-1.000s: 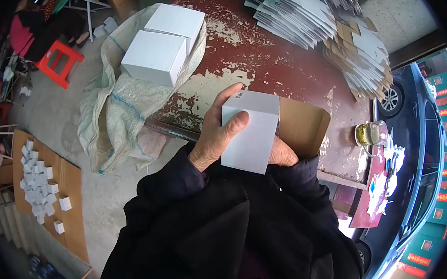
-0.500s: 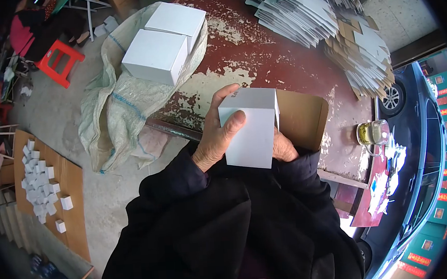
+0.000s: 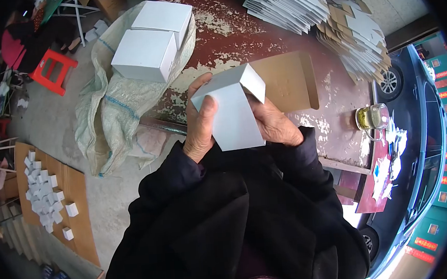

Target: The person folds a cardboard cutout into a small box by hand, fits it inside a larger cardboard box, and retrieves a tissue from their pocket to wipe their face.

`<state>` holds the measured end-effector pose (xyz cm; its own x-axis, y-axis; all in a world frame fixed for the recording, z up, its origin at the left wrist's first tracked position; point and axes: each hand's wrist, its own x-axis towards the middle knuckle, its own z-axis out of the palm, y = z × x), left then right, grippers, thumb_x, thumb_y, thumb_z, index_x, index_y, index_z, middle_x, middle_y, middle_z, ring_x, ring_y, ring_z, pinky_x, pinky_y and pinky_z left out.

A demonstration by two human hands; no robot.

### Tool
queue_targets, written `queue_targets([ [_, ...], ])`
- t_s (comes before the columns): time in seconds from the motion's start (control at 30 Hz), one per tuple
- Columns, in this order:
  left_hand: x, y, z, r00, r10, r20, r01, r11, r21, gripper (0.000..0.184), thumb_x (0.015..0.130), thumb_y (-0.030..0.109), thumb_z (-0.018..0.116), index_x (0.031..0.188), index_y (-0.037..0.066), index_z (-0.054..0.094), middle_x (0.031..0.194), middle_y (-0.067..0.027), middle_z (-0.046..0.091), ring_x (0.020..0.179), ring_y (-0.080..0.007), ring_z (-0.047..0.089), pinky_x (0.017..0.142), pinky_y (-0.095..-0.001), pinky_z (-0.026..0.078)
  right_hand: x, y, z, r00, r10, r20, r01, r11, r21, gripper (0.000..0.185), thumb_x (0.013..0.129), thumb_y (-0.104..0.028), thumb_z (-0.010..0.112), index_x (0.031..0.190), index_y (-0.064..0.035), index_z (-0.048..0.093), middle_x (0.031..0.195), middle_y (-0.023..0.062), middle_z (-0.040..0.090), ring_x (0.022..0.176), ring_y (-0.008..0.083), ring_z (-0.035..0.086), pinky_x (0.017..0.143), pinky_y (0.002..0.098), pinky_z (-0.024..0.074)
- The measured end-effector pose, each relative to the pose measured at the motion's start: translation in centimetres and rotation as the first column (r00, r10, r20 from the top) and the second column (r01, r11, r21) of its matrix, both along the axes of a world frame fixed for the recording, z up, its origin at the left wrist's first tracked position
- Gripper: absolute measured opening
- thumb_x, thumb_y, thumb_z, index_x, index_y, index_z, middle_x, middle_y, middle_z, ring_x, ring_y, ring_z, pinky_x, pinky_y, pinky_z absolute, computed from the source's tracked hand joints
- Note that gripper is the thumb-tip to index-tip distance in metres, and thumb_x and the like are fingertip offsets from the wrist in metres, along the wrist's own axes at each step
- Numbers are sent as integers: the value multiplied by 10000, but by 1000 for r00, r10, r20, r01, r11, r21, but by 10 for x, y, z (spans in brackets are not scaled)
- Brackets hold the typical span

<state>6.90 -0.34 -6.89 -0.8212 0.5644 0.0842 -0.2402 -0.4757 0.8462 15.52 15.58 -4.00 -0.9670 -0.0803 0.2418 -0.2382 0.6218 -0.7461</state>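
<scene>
A white cardboard box (image 3: 229, 115) with a brown inside is held up in front of my chest, tilted. Its long brown flap (image 3: 284, 81) stands out to the right, and a small white side flap (image 3: 252, 83) is folded out at the top. My left hand (image 3: 199, 118) grips the box from the left, thumb on the white face and fingers behind. At the open right side, my right hand (image 3: 278, 124) is closed against the box; its fingertips are hidden by the cardboard.
Two finished white boxes (image 3: 145, 51) sit on a woven sack (image 3: 122, 105) at the table's left. Flattened box blanks (image 3: 286, 3) are stacked at the back right. A glass mug (image 3: 371, 117) stands near the right edge. Small white boxes (image 3: 43, 193) lie on cardboard at left; a red stool (image 3: 54, 72) stands behind.
The box has tipped and moved up and left. Its small side flap now shows folded out, and more of my right hand is visible at the open side.
</scene>
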Motion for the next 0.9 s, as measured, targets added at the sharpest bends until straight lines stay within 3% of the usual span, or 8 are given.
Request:
queue_targets([
  [0.07, -3, 0, -4, 1000, 21, 20, -21, 999, 26, 740, 881, 507, 655, 1411, 88, 354, 1265, -138, 480, 1094, -241, 517, 940, -381, 424, 1, 0, 17, 999, 22, -48, -21, 1000, 17, 421, 963, -164, 588, 1353, -17, 530, 1297, 183, 556, 1116, 316, 570, 932, 410, 463],
  [0.2, -6, 0, -8, 996, 81, 35, -82, 996, 33, 741, 888, 518, 637, 1404, 77, 339, 1270, -140, 474, 1102, -241, 514, 939, -380, 426, 9, -1, 66, 916, 14, 401, 158, 906, -392, 338, 964, -123, 581, 1275, 8, 587, 1145, 168, 617, 940, 298, 609, 822, 373, 493],
  [0.23, -5, 1, -8, 996, 78, 37, -79, 996, 32, 741, 888, 518, 637, 1404, 77, 339, 1270, -140, 474, 1102, -241, 514, 939, -380, 426, 10, -2, 65, 915, 12, 403, 162, 905, -393, 338, 964, -123, 581, 1275, 8, 587, 1145, 168, 617, 940, 298, 609, 822, 373, 493],
  [0.37, -2, 5, -4, 982, 110, 156, -124, 989, 85, 744, 880, 501, 646, 1402, 77, 327, 1269, -140, 470, 1117, -247, 511, 953, -374, 416, 11, -6, 58, 995, 61, 81, -36, 959, -280, 305, 954, -89, 577, 1241, 14, 598, 969, 142, 641, 817, 283, 601, 735, 347, 495],
  [0.57, 0, 4, -8, 987, 46, 152, -58, 995, 78, 682, 895, 420, 644, 1394, 59, 351, 1318, -145, 455, 1121, -247, 511, 985, -371, 400, 8, -4, 58, 998, -26, 50, 32, 992, -120, 264, 915, -79, 611, 1167, -4, 621, 860, 116, 633, 779, 274, 592, 771, 356, 478],
  [0.7, -4, -2, -18, 996, 53, 65, -55, 998, 41, 545, 921, 266, 624, 1365, 34, 412, 1347, -155, 467, 1167, -259, 514, 1031, -378, 381, 3, 9, 58, 999, -25, -42, 38, 943, 329, 201, 869, -87, 637, 1065, -44, 630, 815, 89, 617, 776, 267, 591, 834, 385, 457],
  [0.87, -6, -21, -8, 993, 71, -94, -76, 996, -51, 409, 973, 161, 569, 1349, 45, 457, 1391, -170, 481, 1278, -277, 483, 1084, -428, 372, 2, 7, 35, 999, -51, 16, 37, 870, 492, 347, 801, -33, 635, 1148, -37, 643, 828, 92, 600, 753, 274, 570, 886, 385, 429],
  [0.9, -5, -25, -4, 991, 67, -112, -75, 995, -67, 373, 979, 136, 553, 1329, 35, 474, 1386, -176, 487, 1279, -281, 493, 1083, -420, 382, 1, 7, 32, 998, -49, -46, 66, 845, 531, 322, 811, -43, 636, 1132, -46, 646, 812, 87, 588, 756, 265, 571, 874, 384, 434],
])
